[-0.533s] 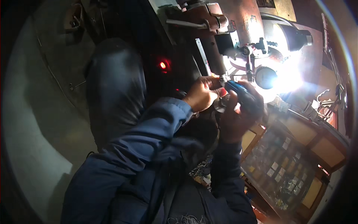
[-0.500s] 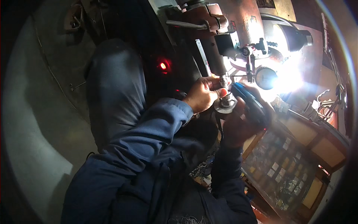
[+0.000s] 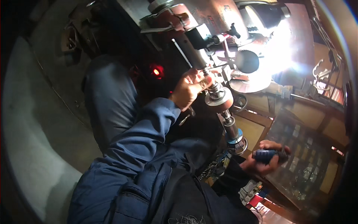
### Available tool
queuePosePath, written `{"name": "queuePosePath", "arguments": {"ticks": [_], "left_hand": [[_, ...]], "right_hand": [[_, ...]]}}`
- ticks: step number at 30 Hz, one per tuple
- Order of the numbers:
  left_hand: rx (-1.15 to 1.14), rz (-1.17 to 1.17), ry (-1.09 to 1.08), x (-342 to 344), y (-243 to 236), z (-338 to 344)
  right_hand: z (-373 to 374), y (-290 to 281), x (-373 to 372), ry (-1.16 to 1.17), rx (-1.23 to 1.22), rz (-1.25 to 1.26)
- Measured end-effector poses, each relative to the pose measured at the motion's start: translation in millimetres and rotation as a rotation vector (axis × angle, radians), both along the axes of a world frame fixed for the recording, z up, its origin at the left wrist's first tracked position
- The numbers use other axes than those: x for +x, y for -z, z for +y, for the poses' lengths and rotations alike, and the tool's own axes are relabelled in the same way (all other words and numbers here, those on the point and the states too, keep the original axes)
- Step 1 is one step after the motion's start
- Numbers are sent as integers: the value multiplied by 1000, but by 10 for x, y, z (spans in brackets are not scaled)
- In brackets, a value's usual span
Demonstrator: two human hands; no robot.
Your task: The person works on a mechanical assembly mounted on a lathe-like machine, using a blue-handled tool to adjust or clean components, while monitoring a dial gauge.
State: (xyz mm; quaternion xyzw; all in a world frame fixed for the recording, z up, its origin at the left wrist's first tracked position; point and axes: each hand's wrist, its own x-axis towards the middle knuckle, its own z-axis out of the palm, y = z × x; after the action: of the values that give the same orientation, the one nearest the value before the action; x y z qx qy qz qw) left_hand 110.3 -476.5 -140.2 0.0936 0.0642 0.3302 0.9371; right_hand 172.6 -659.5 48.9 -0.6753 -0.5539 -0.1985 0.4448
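Note:
My left hand is closed by the fingertips around a thin metal shaft, under the end of a grey machine spindle. A stepped metal disc sits just below those fingers. Beside them is a round dial gauge on a jointed holder, its thin stylus reaching toward the shaft. Apart from the machine, at the right, my right hand is wrapped around a dark blue hand-held tool. Blur and fingers hide the tool's exact kind.
A glaring work lamp stands beyond the gauge. Below the disc hangs a metal cylinder with a blue band. A clear-covered case of small parts lies at the right. My knee is left of a red indicator light.
My right hand has moved away from the shaft, down and to the right, carrying the blue tool. My left hand stays at the shaft. The whole view has shifted and tilted.

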Motion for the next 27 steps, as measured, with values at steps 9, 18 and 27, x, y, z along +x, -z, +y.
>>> {"name": "queuePosePath", "arguments": {"ticks": [9, 18, 27], "left_hand": [[-173, -49, 91, 62, 77, -47], [-116, -9, 92, 2, -5, 6], [-138, -63, 25, -23, 2, 26]], "right_hand": [[-2807, 893, 1146, 621, -662, 497], [-2595, 1336, 1135, 636, -303, 936], [-2843, 1449, 947, 566, -779, 457]]}}
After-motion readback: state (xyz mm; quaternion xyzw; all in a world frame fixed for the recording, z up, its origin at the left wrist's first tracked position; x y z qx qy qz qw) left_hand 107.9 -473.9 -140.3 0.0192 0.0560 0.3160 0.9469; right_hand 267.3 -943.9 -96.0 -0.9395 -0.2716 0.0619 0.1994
